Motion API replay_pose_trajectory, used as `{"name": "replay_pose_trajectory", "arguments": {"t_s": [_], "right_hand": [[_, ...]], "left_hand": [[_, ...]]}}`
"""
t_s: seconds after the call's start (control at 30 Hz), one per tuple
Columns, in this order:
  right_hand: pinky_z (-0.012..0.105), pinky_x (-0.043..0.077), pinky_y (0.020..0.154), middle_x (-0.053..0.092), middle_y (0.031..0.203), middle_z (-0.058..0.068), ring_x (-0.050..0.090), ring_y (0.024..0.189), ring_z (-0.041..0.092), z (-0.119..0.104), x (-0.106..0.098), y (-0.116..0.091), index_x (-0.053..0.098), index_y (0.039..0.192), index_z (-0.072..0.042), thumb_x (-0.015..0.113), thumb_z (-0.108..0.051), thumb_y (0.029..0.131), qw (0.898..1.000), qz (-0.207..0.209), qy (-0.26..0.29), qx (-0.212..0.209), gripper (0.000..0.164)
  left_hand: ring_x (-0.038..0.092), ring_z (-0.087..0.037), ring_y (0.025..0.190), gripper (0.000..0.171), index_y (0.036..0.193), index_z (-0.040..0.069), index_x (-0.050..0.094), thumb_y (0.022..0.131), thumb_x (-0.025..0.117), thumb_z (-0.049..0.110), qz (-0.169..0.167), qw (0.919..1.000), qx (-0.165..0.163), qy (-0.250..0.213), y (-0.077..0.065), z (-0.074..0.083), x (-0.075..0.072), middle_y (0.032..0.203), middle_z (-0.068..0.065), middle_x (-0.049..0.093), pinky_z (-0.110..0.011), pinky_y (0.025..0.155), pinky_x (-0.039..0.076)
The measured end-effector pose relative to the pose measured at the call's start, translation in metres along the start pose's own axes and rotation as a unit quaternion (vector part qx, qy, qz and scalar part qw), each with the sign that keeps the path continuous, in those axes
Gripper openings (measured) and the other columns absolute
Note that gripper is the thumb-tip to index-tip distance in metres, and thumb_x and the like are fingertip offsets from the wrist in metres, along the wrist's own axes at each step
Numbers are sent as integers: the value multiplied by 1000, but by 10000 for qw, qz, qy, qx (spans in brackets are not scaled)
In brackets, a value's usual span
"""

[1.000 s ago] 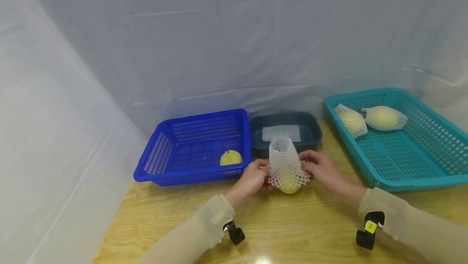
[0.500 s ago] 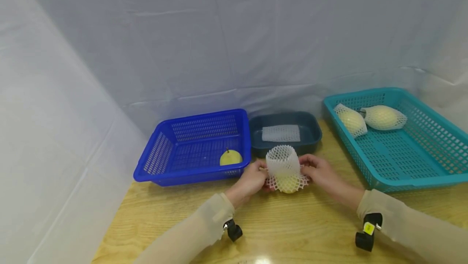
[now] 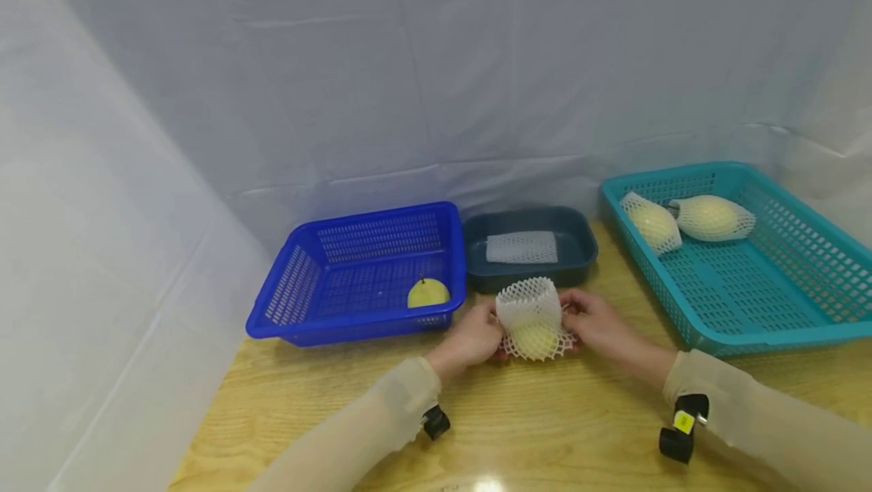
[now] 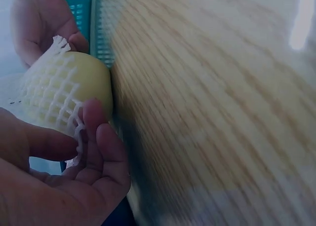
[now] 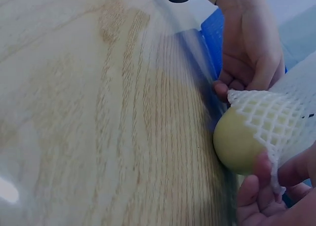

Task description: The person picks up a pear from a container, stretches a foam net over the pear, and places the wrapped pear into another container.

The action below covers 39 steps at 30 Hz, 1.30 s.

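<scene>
A white foam net sleeve [image 3: 527,303] stands over a yellow pear [image 3: 534,340] on the wooden table, its upper end an open tube and its lower edge flared. My left hand [image 3: 473,333] pinches the left side of that edge between thumb and fingers. On the opposite side my right hand [image 3: 593,322] pinches the edge too. In the left wrist view, the bare lower part of the pear [image 4: 96,78] shows below the mesh, close against the table. The right wrist view has the net [image 5: 271,115] drawn over the pear's upper part.
A blue basket [image 3: 354,318] holding one bare pear [image 3: 428,293] stands at left. Behind the hands, a dark teal tray [image 3: 579,246] contains flat foam netting [image 3: 521,247]. The turquoise basket [image 3: 708,272] at right bears two netted pears [image 3: 652,225].
The net sleeve has come down over the pear; its open top sits lower and wider than before. Both hands keep pinching its edge and have hardly moved.
</scene>
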State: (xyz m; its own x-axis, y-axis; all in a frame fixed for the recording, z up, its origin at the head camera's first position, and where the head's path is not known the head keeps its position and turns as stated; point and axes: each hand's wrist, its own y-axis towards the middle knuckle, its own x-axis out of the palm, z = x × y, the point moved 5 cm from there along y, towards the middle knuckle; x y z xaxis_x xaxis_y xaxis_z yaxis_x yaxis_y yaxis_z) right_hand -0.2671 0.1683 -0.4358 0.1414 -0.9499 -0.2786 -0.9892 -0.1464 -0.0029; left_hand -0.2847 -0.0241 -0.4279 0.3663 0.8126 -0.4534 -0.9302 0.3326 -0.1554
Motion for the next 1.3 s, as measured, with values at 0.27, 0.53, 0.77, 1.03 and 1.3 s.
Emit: {"name": "replay_pose_trajectory", "arguments": {"t_s": [0.27, 0.53, 0.77, 1.03, 1.3], "right_hand": [[32, 53, 55, 55, 82, 10, 57, 58, 17, 3, 2, 3, 56, 121, 7, 51, 6, 83, 9955, -156, -936, -34, 38], [33, 45, 68, 61, 86, 7, 55, 77, 18, -4, -1, 4, 65, 115, 1, 57, -2, 86, 9652, -43, -2470, -863, 30], [37, 45, 71, 61, 87, 5, 53, 80, 20, -1, -1, 7, 66, 106, -5, 58, -2, 85, 9493, -81, -3043, -781, 22], [54, 53, 89, 72, 111, 12, 67, 107, 34, 3, 1, 8, 67, 119, -8, 57, -5, 92, 9306, -98, -3577, -769, 30], [57, 54, 86, 71, 116, 18, 67, 106, 42, -2, 6, 5, 64, 126, -4, 61, -3, 88, 9109, -137, -4049, -784, 37]], "left_hand": [[64, -17, 58, 24, 114, 5, 59, 91, 51, -1, -165, 9929, 152, 1164, 4, -1, 0, 76, -4, 64, -27, 52, 51], [58, -17, 73, 8, 99, 14, 59, 91, 57, 12, -10, 9550, 338, 2946, 6, 1, -2, 81, 0, 63, -31, 62, 46], [64, -21, 89, 17, 102, 15, 59, 86, 61, 11, -3, 9310, 346, 3633, 7, 4, 1, 93, -1, 68, -38, 75, 51], [68, -27, 97, 24, 110, 9, 59, 87, 63, 13, 28, 9060, 306, 4222, 9, 5, 3, 103, -9, 71, -44, 78, 54], [67, -32, 105, 45, 135, 8, 54, 91, 62, 18, -108, 8893, 194, 4568, 10, 3, 8, 117, -13, 70, -48, 84, 55]]}}
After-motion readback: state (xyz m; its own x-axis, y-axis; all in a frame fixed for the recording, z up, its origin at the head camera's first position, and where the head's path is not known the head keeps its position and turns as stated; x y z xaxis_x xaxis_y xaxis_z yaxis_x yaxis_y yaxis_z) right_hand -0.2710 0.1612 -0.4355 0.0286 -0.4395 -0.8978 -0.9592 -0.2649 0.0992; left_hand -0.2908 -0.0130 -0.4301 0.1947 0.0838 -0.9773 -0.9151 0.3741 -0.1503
